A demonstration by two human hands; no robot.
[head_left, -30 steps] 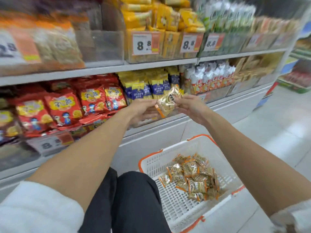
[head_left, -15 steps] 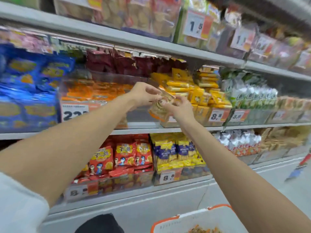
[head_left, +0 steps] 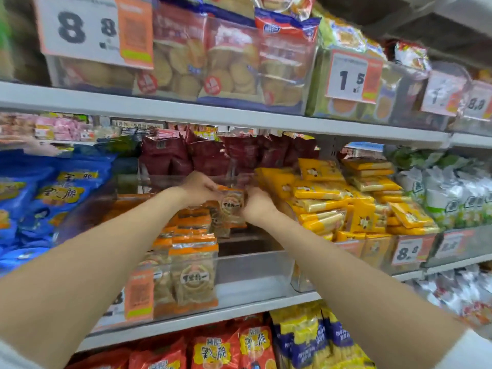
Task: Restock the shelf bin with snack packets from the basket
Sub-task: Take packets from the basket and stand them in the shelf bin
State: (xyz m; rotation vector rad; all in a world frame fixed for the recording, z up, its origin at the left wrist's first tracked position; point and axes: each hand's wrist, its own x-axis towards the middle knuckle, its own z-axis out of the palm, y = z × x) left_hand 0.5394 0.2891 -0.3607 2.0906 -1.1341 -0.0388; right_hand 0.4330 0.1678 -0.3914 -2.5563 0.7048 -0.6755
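Left hand (head_left: 198,186): centre frame, fingers curled on the left edge of the snack packet (head_left: 231,205).
Right hand (head_left: 257,207): grips its right edge; fingertips hidden behind the wrapper.
Packet place: upright inside the clear shelf bin (head_left: 255,265), above the row of packets (head_left: 193,265).
Price tag (head_left: 138,294): lower left, digits covered by the left forearm.

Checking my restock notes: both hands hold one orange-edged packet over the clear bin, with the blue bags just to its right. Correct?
Not quite. The head view shows the blue bags left of the clear bin; yellow packets sit on its right. The rest holds: the left hand and right hand hold one orange-edged packet over it.
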